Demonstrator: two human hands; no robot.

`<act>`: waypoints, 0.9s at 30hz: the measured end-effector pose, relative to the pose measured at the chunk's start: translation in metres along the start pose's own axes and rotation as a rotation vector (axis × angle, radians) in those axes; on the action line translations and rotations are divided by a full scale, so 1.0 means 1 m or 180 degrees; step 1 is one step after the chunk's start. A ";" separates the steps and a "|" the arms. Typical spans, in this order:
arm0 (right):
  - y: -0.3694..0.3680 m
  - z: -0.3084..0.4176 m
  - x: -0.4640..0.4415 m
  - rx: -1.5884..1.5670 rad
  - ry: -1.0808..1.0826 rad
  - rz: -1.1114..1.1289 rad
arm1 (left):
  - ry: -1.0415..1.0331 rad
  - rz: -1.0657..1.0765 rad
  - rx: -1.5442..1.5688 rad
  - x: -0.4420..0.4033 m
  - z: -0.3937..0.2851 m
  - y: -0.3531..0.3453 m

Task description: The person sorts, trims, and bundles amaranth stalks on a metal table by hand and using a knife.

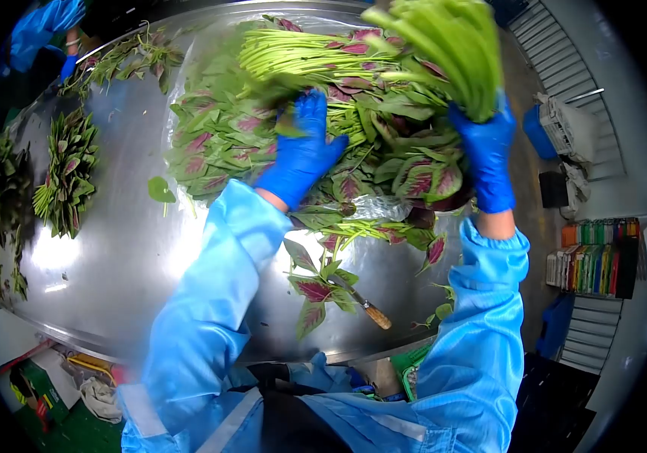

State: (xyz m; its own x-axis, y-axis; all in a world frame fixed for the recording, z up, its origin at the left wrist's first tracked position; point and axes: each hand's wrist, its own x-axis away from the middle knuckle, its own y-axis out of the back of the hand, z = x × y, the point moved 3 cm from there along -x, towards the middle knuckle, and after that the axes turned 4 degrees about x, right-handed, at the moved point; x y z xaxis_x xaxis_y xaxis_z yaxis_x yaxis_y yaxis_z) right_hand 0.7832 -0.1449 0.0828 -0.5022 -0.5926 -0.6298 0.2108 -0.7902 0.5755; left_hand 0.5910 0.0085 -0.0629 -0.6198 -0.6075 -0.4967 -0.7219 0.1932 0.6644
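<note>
My right hand [487, 155], in a blue glove, is closed round a bunch of amaranth greens [452, 57], its pale green stems raised and blurred by motion. In a matching glove, my left hand [302, 153] has its fingers stretched out over the amaranth pile [221, 140], with a blurred leaf by the fingertips. The pile's leaves are green with purple-red centres, and many stems point to the left at the top. Below the pile, a wooden-handled knife [375, 313] lies partly under loose amaranth leaves [313, 291].
The metal table [127, 211] carries clear plastic sheeting under the pile. More amaranth bunches [69, 174] lie at the left. A co-worker's gloved hand [68, 69] is at the upper left. Right of the table stand a white crate [567, 128] and stacked coloured items [591, 268].
</note>
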 end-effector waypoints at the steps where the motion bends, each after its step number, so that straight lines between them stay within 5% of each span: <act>1: 0.018 0.005 -0.001 0.0012 -0.0002 -0.0185 | -0.0084 0.0237 0.0102 0.001 0.005 0.007; 5: 0.066 0.067 0.009 -0.0452 -0.0574 -0.0281 | -0.0291 0.0351 0.0975 0.014 -0.025 0.052; 7: 0.061 0.105 0.032 -0.0610 -0.1055 0.0209 | 0.0083 0.0602 0.2533 0.033 -0.066 0.091; 10: 0.018 0.152 0.087 -0.0689 -0.0746 0.0793 | 0.0683 0.0498 0.4536 0.089 -0.092 0.115; 15: -0.076 0.226 0.206 -0.0888 -0.0487 0.1162 | 0.2146 -0.0398 0.4058 0.167 -0.062 0.171; 18: -0.129 0.254 0.251 -0.0501 -0.1026 0.2211 | 0.2601 -0.0729 0.3908 0.210 -0.017 0.179; 20: -0.143 0.255 0.273 -0.1377 -0.0907 0.2219 | 0.2846 -0.0671 0.3670 0.223 0.017 0.179; 22: -0.134 0.249 0.273 -0.2313 -0.0775 0.2288 | 0.2984 -0.0492 0.4217 0.229 0.034 0.182; 24: -0.095 0.228 0.257 -0.1930 -0.0493 0.2072 | 0.2922 -0.0634 0.4720 0.236 0.046 0.184; 27: -0.047 0.151 0.266 -0.0826 -0.1421 0.1525 | 0.2904 -0.0854 0.5018 0.237 0.059 0.201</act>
State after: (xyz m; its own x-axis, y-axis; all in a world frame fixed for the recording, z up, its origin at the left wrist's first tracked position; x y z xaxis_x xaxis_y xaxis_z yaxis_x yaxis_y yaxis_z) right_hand 0.5135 -0.2422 -0.0330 -0.5885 -0.8079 -0.0318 0.6602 -0.5029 0.5580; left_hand 0.2809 -0.0510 -0.0802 -0.5014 -0.8152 0.2899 -0.6779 0.1619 -0.7171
